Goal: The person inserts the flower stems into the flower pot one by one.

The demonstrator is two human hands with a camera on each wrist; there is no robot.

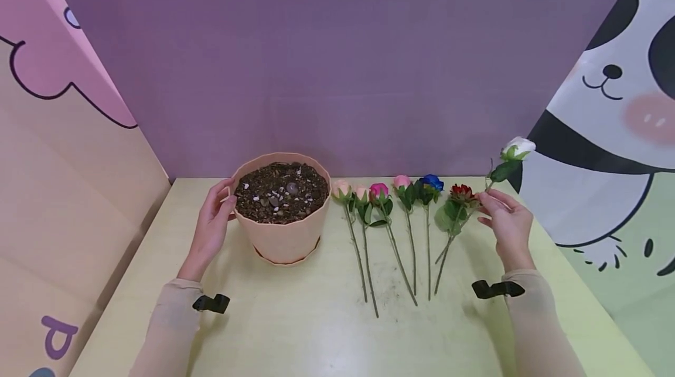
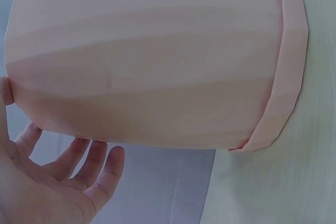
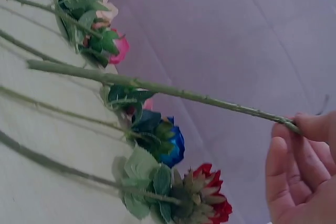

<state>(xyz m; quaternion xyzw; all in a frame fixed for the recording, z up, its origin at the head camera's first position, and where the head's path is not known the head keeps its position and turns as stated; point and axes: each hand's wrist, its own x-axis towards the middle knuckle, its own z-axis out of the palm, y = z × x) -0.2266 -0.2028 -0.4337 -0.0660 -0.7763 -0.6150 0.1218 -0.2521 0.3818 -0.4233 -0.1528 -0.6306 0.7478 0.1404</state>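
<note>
My left hand (image 1: 209, 227) rests against the side and rim of the peach-pink flowerpot (image 1: 285, 242). In the left wrist view its thumb and fingertips touch the wall of the pot (image 2: 147, 77). Dark soil with small pale bits and stones (image 1: 279, 192) fills the pot. Between thumb and fingers, my right hand (image 1: 508, 221) pinches the stem of a white artificial rose (image 1: 518, 148), raised above the table at the right. In the right wrist view that stem (image 3: 173, 93) slants down and left from the fingertips. A red flower (image 1: 462, 194) lies just left of this hand.
Left of the red flower, a blue rose (image 1: 432, 182), pink rose (image 1: 402, 182), magenta rose (image 1: 378, 190) and two peach roses (image 1: 341, 189) lie in a row, stems toward me. The pale table (image 1: 316, 336) meets a purple backdrop (image 1: 337, 72). Printed panels flank both sides.
</note>
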